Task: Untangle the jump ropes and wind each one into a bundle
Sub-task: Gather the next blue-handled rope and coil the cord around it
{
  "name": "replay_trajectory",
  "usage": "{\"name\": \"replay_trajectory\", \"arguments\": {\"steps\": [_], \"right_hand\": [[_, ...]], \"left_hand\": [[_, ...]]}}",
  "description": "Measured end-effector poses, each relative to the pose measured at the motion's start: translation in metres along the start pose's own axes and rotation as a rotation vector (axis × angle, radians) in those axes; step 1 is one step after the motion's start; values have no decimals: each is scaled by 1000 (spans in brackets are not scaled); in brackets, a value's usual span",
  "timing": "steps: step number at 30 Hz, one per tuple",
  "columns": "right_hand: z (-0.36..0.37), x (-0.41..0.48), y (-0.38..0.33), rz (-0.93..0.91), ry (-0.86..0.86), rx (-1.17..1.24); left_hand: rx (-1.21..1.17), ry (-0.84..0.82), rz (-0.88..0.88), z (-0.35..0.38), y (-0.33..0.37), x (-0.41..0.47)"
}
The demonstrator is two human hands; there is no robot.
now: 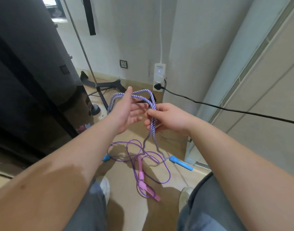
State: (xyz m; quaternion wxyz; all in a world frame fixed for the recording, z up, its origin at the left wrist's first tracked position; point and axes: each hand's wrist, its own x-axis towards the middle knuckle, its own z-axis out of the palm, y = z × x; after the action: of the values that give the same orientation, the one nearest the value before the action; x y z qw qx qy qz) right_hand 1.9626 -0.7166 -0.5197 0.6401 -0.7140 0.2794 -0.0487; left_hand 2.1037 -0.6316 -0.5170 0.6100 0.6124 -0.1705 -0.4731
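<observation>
— Which rope is up off the floor?

— The braided rope, purple and white. Its loops run round the left hand, which is held out flat, fingers straight and a little spread, gripping nothing; the loops just hang over it.

— And the right hand?

— Just beside the left, fingers curled, pinching two strands of that rope where they come down off the loops. Below the pinch the strands drop to the floor.

— Where do the ends lie?

— One blue handle is on the floor to the right, near the wall. Another blue one lies to the left.

— The other rope?

— The thin rope, plain purple, lies in loose loops on the floor between the person's feet and the blue handles. Its pink handles lie side by side in the middle. The braided strands cross over it there; I cannot tell whether they are knotted together.

— Anything else?

— A white power strip stands against the wall beyond the hands, with a black cable running off to the right.
</observation>
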Motion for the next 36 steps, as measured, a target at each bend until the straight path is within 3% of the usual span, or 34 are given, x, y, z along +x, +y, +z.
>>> {"name": "replay_trajectory", "arguments": {"steps": [5,7,9,12,17,21,23,26,30,34,36], "right_hand": [[-10,1,-14,-159,319,322],[-13,-1,-14,-139,395,363],[-15,-3,-14,-93,426,353],[-16,-7,-12,13,308,254],[-12,-23,16,172,-238,38],[-9,-30,26,265,-370,-138],[-7,-30,26,232,-303,-171],[-8,-29,19,105,-114,-73],[-17,-29,1,-102,145,245],[-25,-30,-7,-142,352,366],[-28,-30,-6,-136,392,359]], "left_hand": [[540,-336,-33,20,-37,-18],[727,-388,-39,27,-48,-27],[748,-350,16,29,-55,-30],[476,-258,10,32,-50,-28],[-226,-183,-9,31,-15,-24],[-547,-183,2,15,0,-20],[-560,-126,2,11,1,-17],[-287,-124,-22,6,-6,-14],[189,-353,-117,10,-26,-20],[646,-505,-107,19,-45,-32],[682,-446,-38,22,-52,-31]]}}
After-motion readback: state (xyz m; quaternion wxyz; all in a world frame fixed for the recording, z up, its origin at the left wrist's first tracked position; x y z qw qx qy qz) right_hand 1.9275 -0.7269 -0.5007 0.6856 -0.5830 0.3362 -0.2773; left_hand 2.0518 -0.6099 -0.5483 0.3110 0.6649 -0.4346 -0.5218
